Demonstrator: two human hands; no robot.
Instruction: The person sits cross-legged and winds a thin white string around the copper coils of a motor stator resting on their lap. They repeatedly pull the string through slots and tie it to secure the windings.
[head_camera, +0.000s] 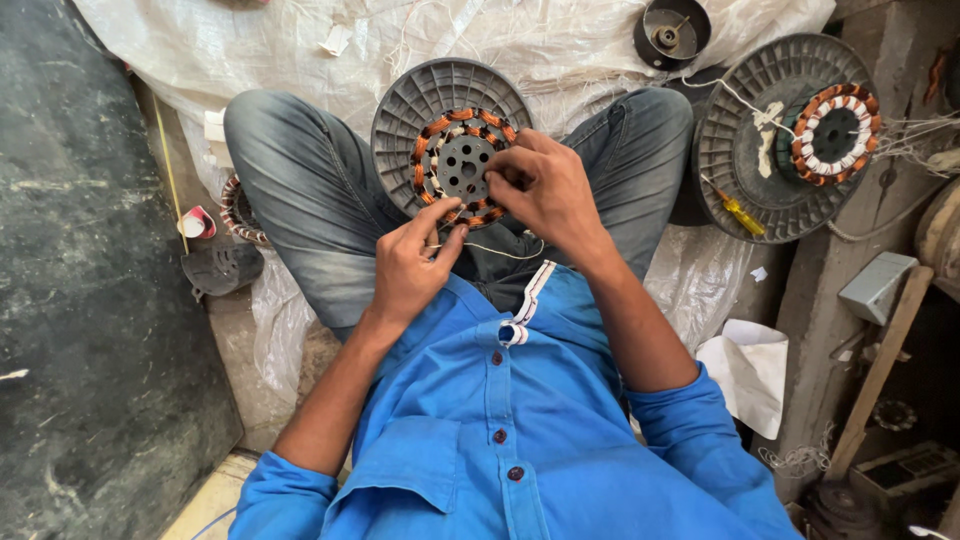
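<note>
While both hands work it, the copper-wound stator (455, 165) rests on a grey spool (400, 110) in the lap.
Left hand (412, 265) grip pinches a thin wire (500, 252) at the stator's lower edge; right hand (545, 185) grip clenches on its windings. A second stator (835, 132) lies well apart, right.

Round stator (462, 168) w/ copper coils, dark holed core, lying flat on grey ribbed spool (420, 100) in lap.

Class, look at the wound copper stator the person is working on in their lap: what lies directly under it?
The stator rests on a grey ribbed plastic spool. The right hand and left hand cover its lower edge, so what lies beneath there is hidden.
</note>
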